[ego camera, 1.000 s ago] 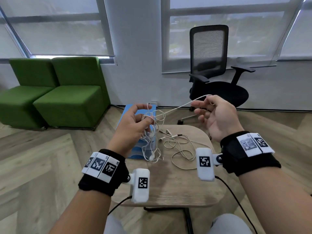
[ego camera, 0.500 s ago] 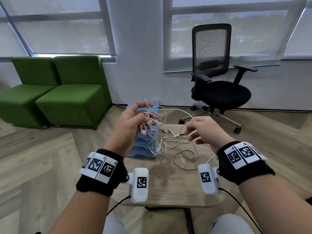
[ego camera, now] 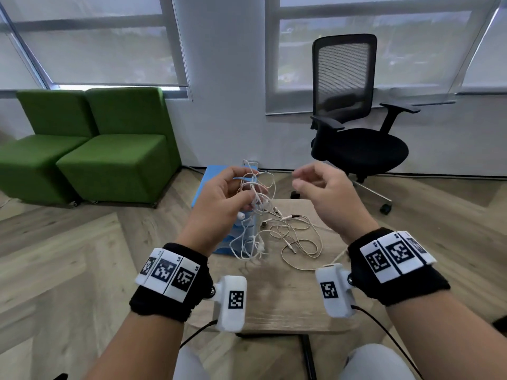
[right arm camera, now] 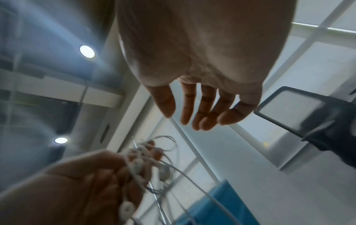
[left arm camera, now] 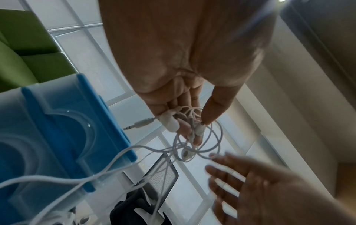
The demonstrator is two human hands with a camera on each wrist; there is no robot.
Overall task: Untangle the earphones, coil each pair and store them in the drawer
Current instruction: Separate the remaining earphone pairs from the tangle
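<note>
The left hand (ego camera: 225, 198) is gripping a knotted bundle of white earphones (ego camera: 256, 198), fingers and thumb curled round the earbuds and upper loops, while the rest of the cable is hanging down in front of the blue drawer unit (ego camera: 208, 176) and trailing toward the surface (ego camera: 288, 303). A second, cream-coloured pair (ego camera: 295, 237) is lying loose on the surface, just beside the hanging loops and possibly crossing them; the pictures are not settling that. The right hand (ego camera: 321, 190) is hovering near the bundle with fingers relaxed and spread, holding nothing.

The step in hand is judged to be the untangling, early in the task, with nothing coiled or stored. To do it well, the right hand should be seeking a free end, such as the plug, and feeding it back through the loops rather than tugging, since pulling would likely tighten the knot. The left hand should be keeping the earbuds pinned but the loops slack.

The left wrist view is showing what the head view is not: a jack plug (left arm camera: 139, 123) sticking out from the clenched fingers (left arm camera: 185, 127) toward the drawer unit, and an earbud (left arm camera: 186, 154) dangling just below them. The right wrist view is confirming that the right hand's palm is bare. Only the head view is showing the pair on the surface.
</note>
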